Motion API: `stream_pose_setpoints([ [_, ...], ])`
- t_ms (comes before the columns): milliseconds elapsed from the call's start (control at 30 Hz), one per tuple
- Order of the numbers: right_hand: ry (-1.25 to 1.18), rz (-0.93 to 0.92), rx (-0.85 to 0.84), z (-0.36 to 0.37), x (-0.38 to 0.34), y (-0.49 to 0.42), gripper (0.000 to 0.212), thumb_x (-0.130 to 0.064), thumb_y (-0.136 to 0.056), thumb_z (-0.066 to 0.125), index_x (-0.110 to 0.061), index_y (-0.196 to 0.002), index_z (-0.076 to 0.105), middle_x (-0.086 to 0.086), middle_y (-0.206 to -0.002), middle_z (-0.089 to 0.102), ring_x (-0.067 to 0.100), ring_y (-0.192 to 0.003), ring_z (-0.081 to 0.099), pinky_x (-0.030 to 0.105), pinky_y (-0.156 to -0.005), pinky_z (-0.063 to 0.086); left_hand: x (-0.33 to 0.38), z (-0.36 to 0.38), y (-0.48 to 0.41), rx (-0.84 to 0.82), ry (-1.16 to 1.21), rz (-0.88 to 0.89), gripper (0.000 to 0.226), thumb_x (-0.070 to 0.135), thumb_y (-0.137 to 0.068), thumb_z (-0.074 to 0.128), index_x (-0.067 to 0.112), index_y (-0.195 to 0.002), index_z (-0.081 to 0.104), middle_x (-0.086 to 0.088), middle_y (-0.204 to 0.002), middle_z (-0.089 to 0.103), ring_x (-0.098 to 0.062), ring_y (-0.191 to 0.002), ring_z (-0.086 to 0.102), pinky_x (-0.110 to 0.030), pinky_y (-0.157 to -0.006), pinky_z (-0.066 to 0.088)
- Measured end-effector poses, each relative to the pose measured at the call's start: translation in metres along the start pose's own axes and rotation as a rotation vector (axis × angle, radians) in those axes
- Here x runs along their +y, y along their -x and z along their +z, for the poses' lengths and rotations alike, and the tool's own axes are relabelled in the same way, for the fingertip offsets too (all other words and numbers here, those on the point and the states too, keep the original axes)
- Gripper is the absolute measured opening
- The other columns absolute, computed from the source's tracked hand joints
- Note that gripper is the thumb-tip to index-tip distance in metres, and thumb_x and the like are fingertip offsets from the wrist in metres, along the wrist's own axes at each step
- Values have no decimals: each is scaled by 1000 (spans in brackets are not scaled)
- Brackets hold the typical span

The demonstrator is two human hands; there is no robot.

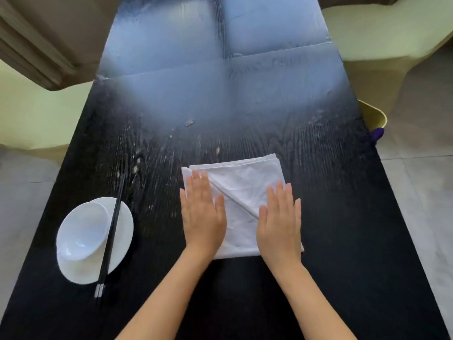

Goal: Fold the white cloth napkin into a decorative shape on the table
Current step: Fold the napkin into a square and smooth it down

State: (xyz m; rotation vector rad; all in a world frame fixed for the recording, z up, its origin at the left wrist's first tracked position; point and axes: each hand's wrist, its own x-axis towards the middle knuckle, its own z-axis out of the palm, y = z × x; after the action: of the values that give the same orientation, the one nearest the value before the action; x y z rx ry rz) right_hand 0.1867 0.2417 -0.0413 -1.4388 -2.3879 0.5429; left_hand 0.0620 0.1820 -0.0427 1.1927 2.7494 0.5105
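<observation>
Two bare arms reached up from the near edge of the dark wooden bench (318, 217). The left hand (202, 214) lay flat with its fingers straight and close together, pressing down on the left part of the white napkin (245, 190). The right hand (280, 222) lay flat the same way on the right part. Neither hand was gripping anything (both palms just rested on the cloth). The napkin sat on the bench between and under the hands, folded into a square, with a slanted fold line running from 10 o'clock to 4 o'clock. At 9 o'clock from the napkin, well apart, a white bowl (82, 233) sat on a white plate (122, 241), and black chopsticks (111, 235) lay across the plate's rim. Farther off, at 12 o'clock, the bench shone with pale light. A pale yellow chair (372, 52) stood at 1 o'clock.
</observation>
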Motion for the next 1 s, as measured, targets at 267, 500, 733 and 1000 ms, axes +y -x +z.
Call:
stream_pose_setpoints([
  [267,-83,-557,-92,33,-29,-92,22,-15,-75,52,-12,-88,70,5,-93,70,31,-85,64,40,-71,52,9,25,32,-189,-156,-65,63,44,-98,1,6,-139,32,-16,-144,43,-29,-134,40,-41,-112,10],
  [500,-107,-636,-154,54,-22,-102,28,-24,-83,46,-13,-97,68,5,-106,67,30,-94,59,32,-84,36,3,28,35,-205,-155,52,65,46,-97,3,5,-140,29,-17,-147,38,-26,-139,29,-43,-112,12],
  [733,-174,-773,-466,-20,29,-101,35,-8,-88,41,-5,-115,63,11,-122,63,26,-116,53,28,-104,36,-28,5,58,-332,-33,581,68,44,-92,38,11,-148,18,-8,-157,15,-18,-146,1,-35,-118,1],
  [1000,199,-1013,-539,-60,106,-62,57,6,-72,44,-11,-125,58,2,-136,54,23,-126,50,39,-103,42,5,10,64,-245,-84,804,78,18,-67,40,1,-142,26,-20,-149,31,-31,-141,22,-42,-116,15],
])
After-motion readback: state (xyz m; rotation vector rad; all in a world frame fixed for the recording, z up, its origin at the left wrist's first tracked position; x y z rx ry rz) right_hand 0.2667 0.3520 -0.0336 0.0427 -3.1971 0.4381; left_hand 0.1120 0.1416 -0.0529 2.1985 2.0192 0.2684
